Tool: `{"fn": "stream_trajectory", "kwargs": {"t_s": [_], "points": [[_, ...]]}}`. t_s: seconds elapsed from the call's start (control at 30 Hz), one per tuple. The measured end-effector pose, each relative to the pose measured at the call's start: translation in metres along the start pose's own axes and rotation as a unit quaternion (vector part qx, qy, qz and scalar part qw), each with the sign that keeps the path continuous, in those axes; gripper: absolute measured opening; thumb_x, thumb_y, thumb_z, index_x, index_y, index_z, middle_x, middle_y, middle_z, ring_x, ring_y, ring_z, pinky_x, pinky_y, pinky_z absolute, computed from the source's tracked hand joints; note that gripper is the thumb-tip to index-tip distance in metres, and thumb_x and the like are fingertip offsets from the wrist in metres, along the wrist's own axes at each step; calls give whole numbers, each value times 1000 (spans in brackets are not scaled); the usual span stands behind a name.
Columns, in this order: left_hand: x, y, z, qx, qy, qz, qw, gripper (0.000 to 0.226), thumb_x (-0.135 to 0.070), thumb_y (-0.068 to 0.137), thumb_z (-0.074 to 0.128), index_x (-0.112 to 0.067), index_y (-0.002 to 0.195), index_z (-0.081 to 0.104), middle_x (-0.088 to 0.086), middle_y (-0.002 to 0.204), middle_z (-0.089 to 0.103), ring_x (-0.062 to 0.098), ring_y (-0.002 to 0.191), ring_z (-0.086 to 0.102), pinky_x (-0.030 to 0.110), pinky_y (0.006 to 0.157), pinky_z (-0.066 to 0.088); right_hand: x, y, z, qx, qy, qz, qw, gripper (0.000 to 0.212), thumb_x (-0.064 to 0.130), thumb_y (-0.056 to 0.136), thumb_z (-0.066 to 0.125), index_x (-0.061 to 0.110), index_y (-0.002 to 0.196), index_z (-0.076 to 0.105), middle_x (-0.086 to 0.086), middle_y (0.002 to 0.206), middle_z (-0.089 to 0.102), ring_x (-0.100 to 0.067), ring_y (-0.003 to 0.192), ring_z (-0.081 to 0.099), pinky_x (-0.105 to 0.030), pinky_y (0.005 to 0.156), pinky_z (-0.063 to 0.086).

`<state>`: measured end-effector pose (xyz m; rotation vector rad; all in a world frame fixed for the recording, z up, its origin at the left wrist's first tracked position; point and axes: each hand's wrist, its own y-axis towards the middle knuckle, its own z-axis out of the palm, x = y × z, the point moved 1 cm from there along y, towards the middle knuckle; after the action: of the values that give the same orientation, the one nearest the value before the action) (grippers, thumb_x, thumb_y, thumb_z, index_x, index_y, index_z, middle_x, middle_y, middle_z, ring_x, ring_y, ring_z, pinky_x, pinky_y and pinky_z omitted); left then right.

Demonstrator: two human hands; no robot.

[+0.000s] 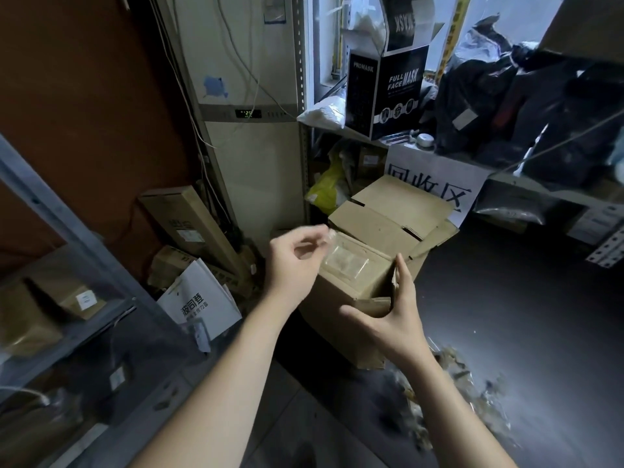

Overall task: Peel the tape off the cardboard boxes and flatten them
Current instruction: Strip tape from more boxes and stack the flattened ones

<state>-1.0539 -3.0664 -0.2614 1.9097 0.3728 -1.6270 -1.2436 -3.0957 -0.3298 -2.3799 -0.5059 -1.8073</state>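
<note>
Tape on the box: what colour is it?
The tape is clear and glossy; head view.

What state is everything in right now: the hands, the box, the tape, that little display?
Cardboard box: top flaps open, not flattened.
Tape: clear, partly peeled off the cardboard box.
Left hand: pinches the tape's loose end.
Right hand: holds the cardboard box's near corner.
Display: lit, green digits.
</note>
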Motion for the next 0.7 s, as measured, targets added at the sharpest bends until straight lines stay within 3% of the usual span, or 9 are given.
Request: {"fn": "stream_trajectory", "kwargs": {"t_s": [0.07, 0.13, 0.23, 0.3, 0.37, 0.43, 0.47, 0.57, 0.7], "points": [[4, -8, 7, 35, 73, 67, 995, 25, 0, 88, 74, -23, 95, 80, -9, 96, 76, 9, 92, 69, 24, 82, 52, 4, -2, -2, -16, -26, -22, 999, 122, 63, 61, 89, 43, 160, 19, 27, 151, 25, 6, 142, 25, -22, 115, 26], [3, -14, 13, 81, 155, 112, 978, 22, -1, 89, 72, -20, 93, 82, -11, 104, 71, 8, 105, 63, 22, 91, 50, 6, -2, -4, -19, -51, -39, 998, 108, 63, 65, 86, 42, 155, 30, 22, 148, 30, 2, 140, 29, -16, 109, 27], [7, -20, 17, 176, 223, 6, 959, 21, -27, 87, 64, -29, 100, 81, -14, 115, 62, 8, 119, 53, 30, 106, 44, 4, -2, -5, -20, -70, -45, 996, 92, 63, 66, 86, 38, 146, 46, 17, 142, 35, -3, 138, 34, -8, 104, 27], [7, -26, 19, 216, 219, -50, 950, 34, -39, 88, 53, -34, 111, 78, -19, 117, 63, 9, 122, 53, 36, 111, 41, 1, -4, -6, -27, -70, -46, 996, 91, 63, 66, 87, 37, 145, 48, 14, 142, 37, -5, 138, 35, -13, 107, 30], [6, -30, 21, 199, 201, -39, 958, 33, -36, 96, 55, -32, 124, 73, -17, 111, 70, 1, 113, 59, 28, 108, 44, -1, -5, -8, -31, -72, -40, 996, 92, 62, 66, 88, 38, 145, 49, 12, 143, 37, -7, 140, 35, -24, 112, 34], [6, -32, 22, 164, 179, -33, 969, 34, -18, 97, 65, -24, 130, 71, -13, 109, 73, -10, 102, 62, 12, 97, 46, -2, -6, -9, -27, -70, -33, 997, 90, 62, 65, 89, 41, 144, 49, 13, 143, 37, -8, 140, 35, -29, 113, 35], [8, -32, 23, 150, 188, -26, 970, 35, -15, 93, 70, -23, 127, 72, -12, 113, 72, -11, 104, 62, 12, 98, 46, -3, -6, -10, -25, -66, -31, 997, 89, 62, 65, 89, 42, 143, 50, 13, 142, 38, -8, 139, 36, -30, 113, 36], [15, -33, 31, 130, 262, -7, 956, 25, -27, 86, 78, -32, 110, 79, -17, 129, 64, 7, 123, 55, 36, 112, 40, -5, -9, -12, -21, -64, -21, 998, 89, 63, 65, 89, 40, 142, 50, 16, 138, 39, -8, 134, 42, -34, 112, 42], [12, -43, 42, 124, 286, -2, 950, 17, -34, 88, 75, -41, 103, 78, -21, 114, 66, 10, 120, 49, 36, 109, 37, -3, -12, -19, -16, -81, -22, 996, 87, 63, 69, 85, 45, 144, 44, 15, 148, 37, -5, 142, 34, -28, 114, 34]]}}
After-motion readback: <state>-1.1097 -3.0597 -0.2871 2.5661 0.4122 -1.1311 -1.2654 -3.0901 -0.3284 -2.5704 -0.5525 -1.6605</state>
